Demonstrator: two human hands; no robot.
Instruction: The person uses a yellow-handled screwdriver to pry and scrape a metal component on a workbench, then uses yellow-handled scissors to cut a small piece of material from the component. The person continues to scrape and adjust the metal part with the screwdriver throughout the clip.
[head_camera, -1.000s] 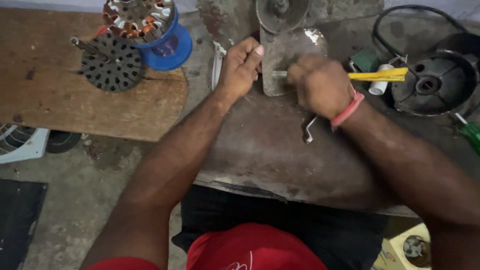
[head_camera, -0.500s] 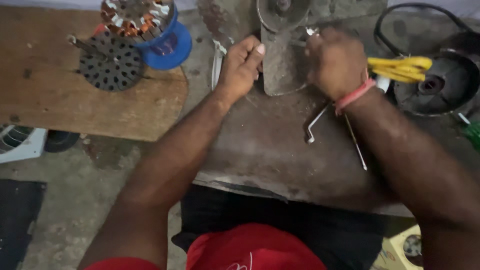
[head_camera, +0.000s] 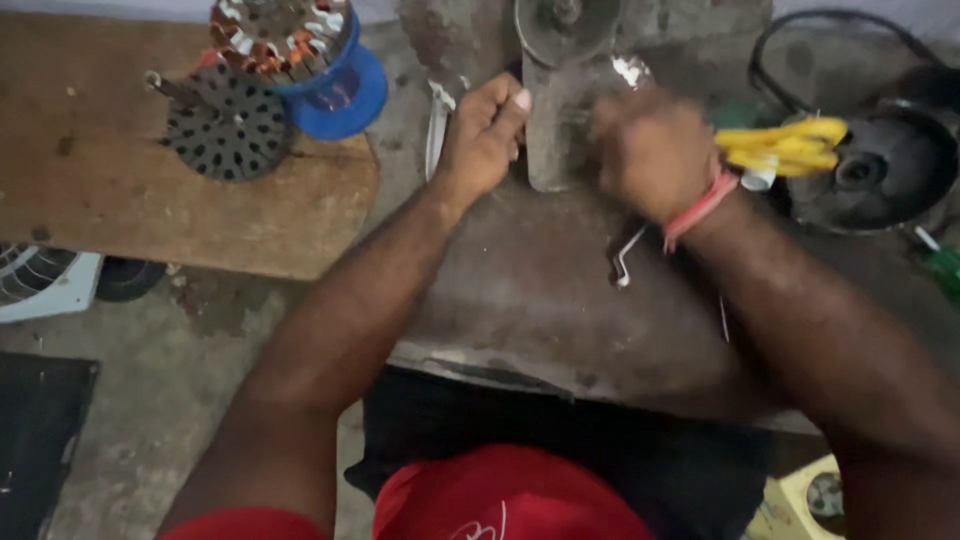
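The right hand (head_camera: 655, 150) had drifted left, fisted on something hidden; the left hand (head_camera: 485, 135) gripped the upright grey metal block's (head_camera: 555, 130) left edge, between both.

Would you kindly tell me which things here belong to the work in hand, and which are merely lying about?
In hand:
left hand on the grey metal plate
right hand, closed over the plate's right side

Lying about:
perforated black disc
copper-wound stator on a blue base
yellow-handled tool
black round housing
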